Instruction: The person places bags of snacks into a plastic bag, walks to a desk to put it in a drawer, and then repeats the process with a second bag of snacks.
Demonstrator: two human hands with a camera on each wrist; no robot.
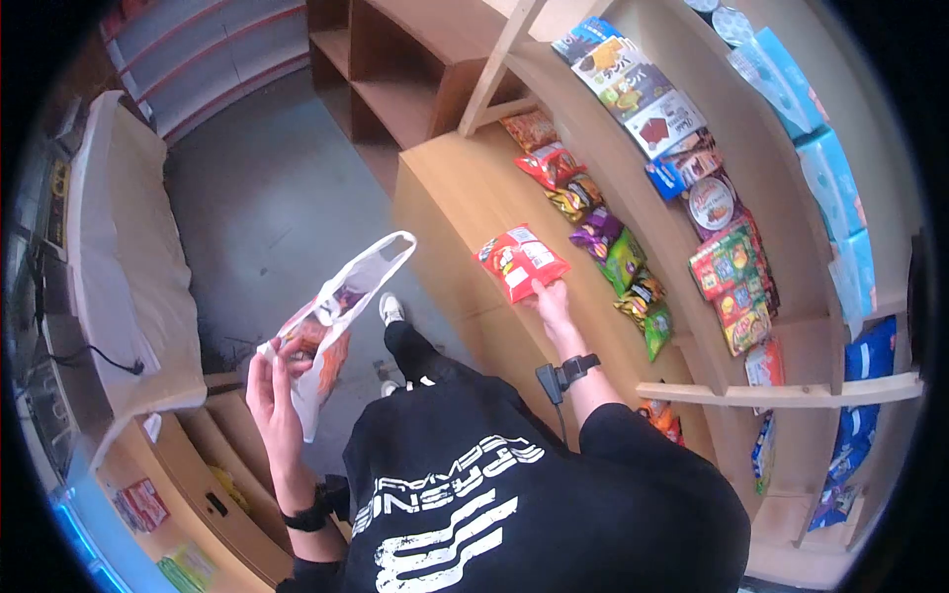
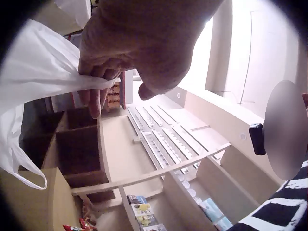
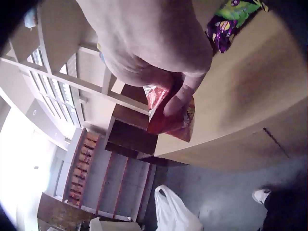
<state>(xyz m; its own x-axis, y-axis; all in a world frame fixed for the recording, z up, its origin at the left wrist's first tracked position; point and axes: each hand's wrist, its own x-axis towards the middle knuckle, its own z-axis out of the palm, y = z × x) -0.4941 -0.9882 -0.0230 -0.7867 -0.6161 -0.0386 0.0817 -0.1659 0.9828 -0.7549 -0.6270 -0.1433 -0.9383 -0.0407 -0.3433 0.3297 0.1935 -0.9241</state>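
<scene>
Two holds: left hand pinches a bag; right hand, right of the bag, a packet that slackening could drop.

The counter looks like smooth wood with a soft sheen. Over the counter, the red packet is glossy, crinkled film. Beside the counter, the bag is thin, creased plastic; the shirt, matt cloth.

- We see the carrier bag left of centre, in the left hand.
- We find one packet near centre, in the right hand.
- Right of it, more packets line the shelf.
</scene>
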